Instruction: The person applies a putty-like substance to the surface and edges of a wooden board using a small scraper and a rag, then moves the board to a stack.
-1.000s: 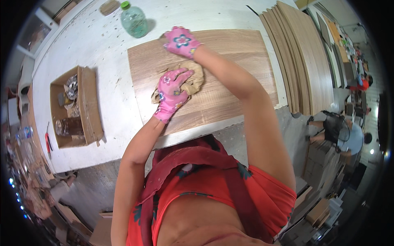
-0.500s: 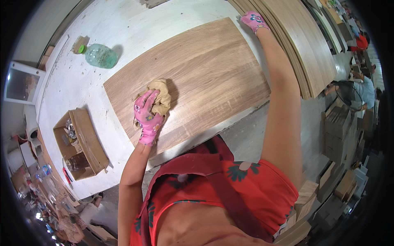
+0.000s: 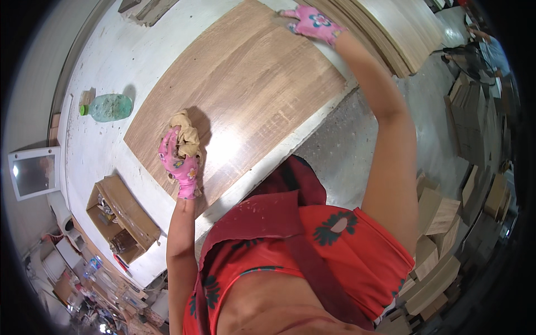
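A wood-grain panel (image 3: pixel 245 84) lies flat on the white worktable (image 3: pixel 162 50). My left hand (image 3: pixel 180 162), in a pink flowered glove, is closed round a crumpled tan rag (image 3: pixel 187 134) over the panel's near left part. In a matching glove, my right hand (image 3: pixel 312 23) reaches over the panel's far right corner with its fingers apart and nothing in them. Whether those fingertips touch the wood I cannot tell.
A stack of wood-grain panels (image 3: pixel 379 33) stands at the far right. On the table's left are a green-capped bottle (image 3: pixel 110 107) of greenish liquid and an open cardboard box (image 3: pixel 124 218) with small items. Wood pieces (image 3: pixel 432 223) are piled at the lower right.
My right hand has left the edge of the panel stack, moved left to the panel's far corner and opened. My left hand still grips the rag, now nearer the panel's left edge. The view has turned.
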Tool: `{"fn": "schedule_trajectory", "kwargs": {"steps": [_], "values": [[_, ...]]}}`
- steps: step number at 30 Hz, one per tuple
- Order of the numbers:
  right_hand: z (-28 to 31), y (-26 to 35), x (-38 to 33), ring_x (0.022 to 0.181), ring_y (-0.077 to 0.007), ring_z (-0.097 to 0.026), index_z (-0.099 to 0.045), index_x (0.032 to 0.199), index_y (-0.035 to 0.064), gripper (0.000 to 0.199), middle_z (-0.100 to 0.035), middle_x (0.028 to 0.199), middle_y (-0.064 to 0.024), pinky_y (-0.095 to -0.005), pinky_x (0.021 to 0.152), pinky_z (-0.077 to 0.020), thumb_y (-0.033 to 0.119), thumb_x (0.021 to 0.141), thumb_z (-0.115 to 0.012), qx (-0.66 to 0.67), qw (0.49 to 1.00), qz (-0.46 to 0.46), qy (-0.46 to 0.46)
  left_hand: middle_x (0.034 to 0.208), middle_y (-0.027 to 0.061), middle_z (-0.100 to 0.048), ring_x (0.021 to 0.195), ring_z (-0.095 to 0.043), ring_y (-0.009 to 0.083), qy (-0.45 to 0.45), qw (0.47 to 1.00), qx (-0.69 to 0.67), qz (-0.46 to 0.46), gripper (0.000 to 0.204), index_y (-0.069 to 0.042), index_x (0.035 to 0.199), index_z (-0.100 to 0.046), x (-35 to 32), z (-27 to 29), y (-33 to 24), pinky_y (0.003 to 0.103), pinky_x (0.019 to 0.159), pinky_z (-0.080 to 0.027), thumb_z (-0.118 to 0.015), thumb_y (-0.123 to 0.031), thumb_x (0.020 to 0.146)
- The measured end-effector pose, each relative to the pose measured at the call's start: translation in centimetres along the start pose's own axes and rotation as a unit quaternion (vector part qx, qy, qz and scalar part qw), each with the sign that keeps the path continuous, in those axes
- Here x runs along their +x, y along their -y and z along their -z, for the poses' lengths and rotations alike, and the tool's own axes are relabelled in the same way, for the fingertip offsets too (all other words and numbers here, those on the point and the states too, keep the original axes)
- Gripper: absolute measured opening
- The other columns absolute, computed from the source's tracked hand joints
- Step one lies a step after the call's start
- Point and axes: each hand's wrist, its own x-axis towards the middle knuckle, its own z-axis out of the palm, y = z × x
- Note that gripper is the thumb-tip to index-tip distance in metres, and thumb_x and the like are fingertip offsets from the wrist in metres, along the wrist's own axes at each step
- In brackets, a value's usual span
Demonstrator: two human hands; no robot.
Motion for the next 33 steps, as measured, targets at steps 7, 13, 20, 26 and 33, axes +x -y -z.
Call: {"fn": "schedule_trajectory", "kwargs": {"steps": [7, 13, 20, 26, 33], "values": [[0.7, -3.6, -15.1, 0.095, -0.0323, -0.056, -0.058, 0.134, 0.0224, 0.051, -0.056, 0.102, -0.0165, -0.0404, 0.085, -0.0451, 0.016, 0.084, -0.067, -0.016, 0.999, -0.032, 0.038, 0.119, 0.0089, -0.066, 0.113, -0.058, 0.0291, -0.001, 1.0, -0.018, -0.025, 0.05, -0.006, 0.118, -0.066, -0.2, 0.0, 0.3, 0.04, 0.1, -0.045, -0.067, 0.001, 0.069], [1.9, -5.3, -23.8, 0.091, -0.0321, -0.06, -0.06, 0.13, 0.0213, 0.046, -0.061, 0.098, -0.0144, -0.0394, 0.082, -0.0494, 0.016, 0.085, -0.067, -0.044, 0.998, -0.044, 0.026, 0.121, 0.0114, -0.065, 0.111, -0.06, 0.0296, -0.007, 0.998, -0.033, -0.061, 0.053, -0.003, 0.12, -0.065, 0.2, -0.1, 0.5, 0.039, 0.099, -0.046, -0.065, 0.003, 0.067], [-6.5, -1.7, -22.4, 0.105, -0.0349, -0.058, -0.056, 0.135, 0.0206, 0.051, -0.059, 0.115, -0.0182, -0.0418, 0.094, -0.048, 0.021, 0.085, -0.065, -0.006, 0.96, -0.146, -0.24, 0.119, 0.0113, -0.066, 0.108, -0.061, 0.0287, -0.003, 0.995, -0.055, -0.078, 0.052, 0.0, 0.119, -0.065, 0.2, 0.1, 0.4, 0.037, 0.096, -0.047, -0.066, 0.003, 0.067], [-10.5, 4.0, -24.4, 0.113, -0.0389, -0.051, -0.051, 0.14, 0.0148, 0.059, -0.054, 0.117, -0.022, -0.0441, 0.101, -0.043, 0.034, 0.086, -0.063, 0.046, 0.938, -0.231, -0.252, 0.119, 0.0112, -0.066, 0.109, -0.061, 0.028, 0.001, 0.996, -0.044, -0.082, 0.054, 0.0, 0.119, -0.065, 0.4, 0.0, 0.6, 0.037, 0.096, -0.048, -0.067, 0.005, 0.065], [-18.6, 16.3, -28.6, 0.107, -0.0306, -0.053, -0.044, 0.144, 0.0138, 0.053, -0.052, 0.127, -0.0131, -0.0399, 0.094, -0.047, 0.024, 0.092, -0.052, 0.148, 0.978, -0.004, -0.147, 0.119, 0.0127, -0.066, 0.108, -0.062, 0.0275, 0.003, 0.994, -0.057, -0.093, 0.052, 0.0, 0.116, -0.067, 0.5, 0.2, -0.1, 0.037, 0.096, -0.048, -0.068, 0.005, 0.065]]}}
